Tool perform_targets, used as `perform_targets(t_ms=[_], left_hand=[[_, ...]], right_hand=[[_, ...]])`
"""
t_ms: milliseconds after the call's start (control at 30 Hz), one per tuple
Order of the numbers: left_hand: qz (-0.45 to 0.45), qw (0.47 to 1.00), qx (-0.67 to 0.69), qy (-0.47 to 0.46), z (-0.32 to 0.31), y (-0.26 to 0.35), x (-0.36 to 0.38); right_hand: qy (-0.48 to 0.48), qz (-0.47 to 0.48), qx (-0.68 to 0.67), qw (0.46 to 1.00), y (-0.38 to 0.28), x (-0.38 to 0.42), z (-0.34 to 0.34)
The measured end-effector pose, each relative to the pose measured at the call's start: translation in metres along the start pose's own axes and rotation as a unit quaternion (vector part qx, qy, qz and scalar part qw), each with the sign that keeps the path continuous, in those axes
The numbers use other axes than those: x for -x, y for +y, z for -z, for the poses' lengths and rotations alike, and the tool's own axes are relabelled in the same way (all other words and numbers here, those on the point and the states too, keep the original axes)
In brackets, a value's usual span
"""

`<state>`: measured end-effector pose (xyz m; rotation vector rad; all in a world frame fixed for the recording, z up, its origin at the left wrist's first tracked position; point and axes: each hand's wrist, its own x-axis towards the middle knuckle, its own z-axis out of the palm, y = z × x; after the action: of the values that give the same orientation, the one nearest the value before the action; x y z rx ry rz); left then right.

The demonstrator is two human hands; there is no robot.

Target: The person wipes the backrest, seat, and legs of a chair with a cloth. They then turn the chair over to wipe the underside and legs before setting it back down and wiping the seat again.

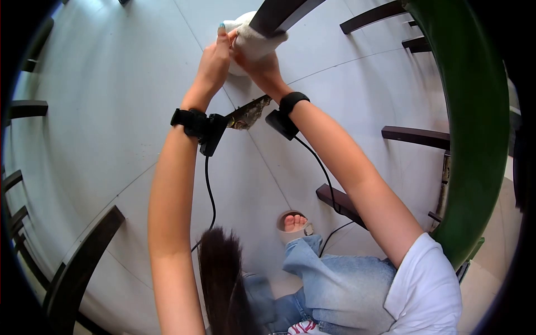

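An off-white cloth (258,46) is bunched around the end of a dark wooden furniture leg (282,15) at the top of the view. My left hand (216,62) pinches the cloth at its left side, thumb pointing up. On the other side my right hand (262,68) wraps the cloth against the leg, its fingers largely hidden by the fabric. More of the white cloth hangs behind and between both hands. Each wrist carries a black strap with a small box, the left box (212,135) and the right box (282,124), both trailing thin black cables.
Light floor tiles (167,72) spread below, with a dark, debris-filled strip (248,114) under my wrists. Dark wooden legs stand around, including one at lower left (86,257) and one at right (416,135). A curved green surface (474,128) borders the right. My sandalled foot (294,223) is below.
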<state>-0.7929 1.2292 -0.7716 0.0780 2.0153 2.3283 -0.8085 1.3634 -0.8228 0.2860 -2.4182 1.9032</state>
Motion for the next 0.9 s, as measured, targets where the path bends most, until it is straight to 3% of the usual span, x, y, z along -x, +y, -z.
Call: perform_targets(t_ms=[67, 200, 300, 400, 467, 567, 800, 900], left_hand=[[0.032, 0.999, -0.002, 0.004, 0.006, -0.029, -0.004], [-0.005, 1.0, -0.004, 0.029, -0.002, -0.029, 0.002], [0.066, 0.984, -0.163, -0.013, -0.004, -0.01, 0.013], [-0.01, 0.981, -0.188, 0.052, -0.02, -0.003, 0.027], [-0.016, 0.98, -0.197, 0.032, -0.019, -0.003, 0.031], [-0.03, 0.981, -0.192, 0.014, -0.015, 0.008, 0.037], [-0.072, 0.979, -0.192, -0.004, -0.02, 0.045, 0.054], [-0.083, 0.979, -0.184, -0.024, -0.02, 0.067, 0.065]], right_hand=[[-0.013, -0.014, 0.004, 1.0, -0.007, 0.008, 0.003], [-0.013, -0.041, 0.055, 0.998, -0.019, 0.015, 0.008], [-0.015, -0.048, 0.105, 0.993, -0.026, 0.015, 0.01], [-0.011, -0.075, 0.168, 0.983, -0.035, 0.017, 0.01], [-0.015, -0.101, 0.205, 0.973, -0.043, 0.022, 0.015], [0.046, -0.072, 0.173, 0.981, -0.028, 0.034, 0.016], [0.139, -0.078, 0.083, 0.984, -0.076, 0.045, 0.008], [0.163, -0.007, 0.066, 0.984, -0.106, 0.046, 0.008]])
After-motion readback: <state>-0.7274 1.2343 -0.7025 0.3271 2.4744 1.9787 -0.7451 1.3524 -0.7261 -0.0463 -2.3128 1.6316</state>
